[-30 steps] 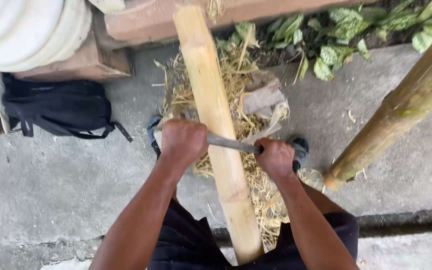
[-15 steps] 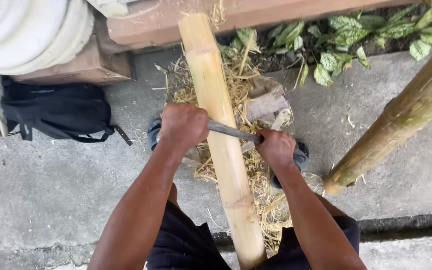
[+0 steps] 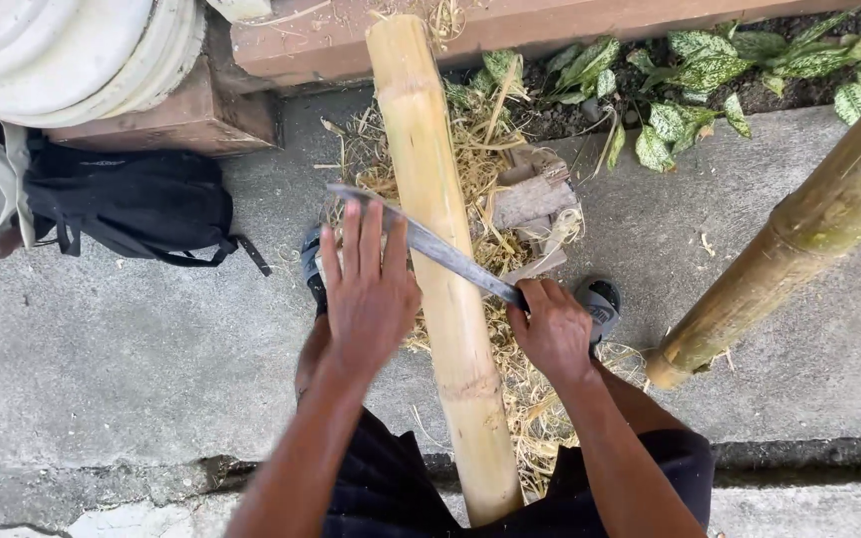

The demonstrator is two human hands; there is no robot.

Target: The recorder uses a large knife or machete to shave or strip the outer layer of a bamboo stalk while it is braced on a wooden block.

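Observation:
A pale peeled bamboo pole [image 3: 440, 249] leans from between my legs up to a reddish ledge [image 3: 570, 25]. A long grey blade [image 3: 430, 244] lies slantwise across the pole. My right hand [image 3: 553, 331] grips its handle just right of the pole. My left hand [image 3: 369, 289] is on the pole's left side with fingers spread and straight, over the blade's far end; I cannot tell if the palm touches it. Straw-coloured shavings [image 3: 495, 209] are heaped under the pole.
A second, greenish bamboo pole [image 3: 809, 229] slants in from the right. A black backpack [image 3: 132, 204] lies at the left below a white round container [image 3: 62, 50]. A wood block [image 3: 535, 194] sits in the shavings. Leafy plants [image 3: 710, 70] line the ledge. My sandalled foot [image 3: 602, 299] is beside my right hand.
My left hand has let go of the blade's end and spread its fingers. The blade has moved up the pole and now lies more steeply slanted.

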